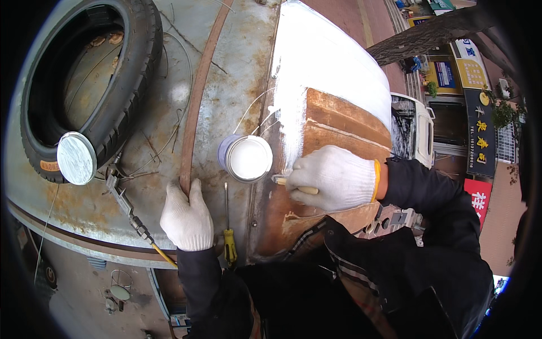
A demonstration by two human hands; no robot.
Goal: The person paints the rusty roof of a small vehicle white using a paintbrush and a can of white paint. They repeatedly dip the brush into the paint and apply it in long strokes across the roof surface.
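Observation:
My right hand (333, 178), in a white knit glove, is closed around a paintbrush (308, 190); its pale handle pokes out under the fingers. The brush head points left, beside the lilac paint can (222, 153), which stands open with white paint inside and a wire handle. Under this hand lies a brown, rusty panel (339, 133), with fresh white paint (327, 45) covering the far part and the left border. My left hand (187, 217), also gloved, has thumb and fingers around the near end of a long brown strip (200, 85).
A black tyre (149, 62) lies at left on the grey rusty metal surface (237, 68). A paint-smeared lid (77, 158) leans on it. An air blow gun (121, 198) with yellow hose and a yellow-handled screwdriver (230, 247) lie nearby. A tree trunk (429, 37) slants in from upper right.

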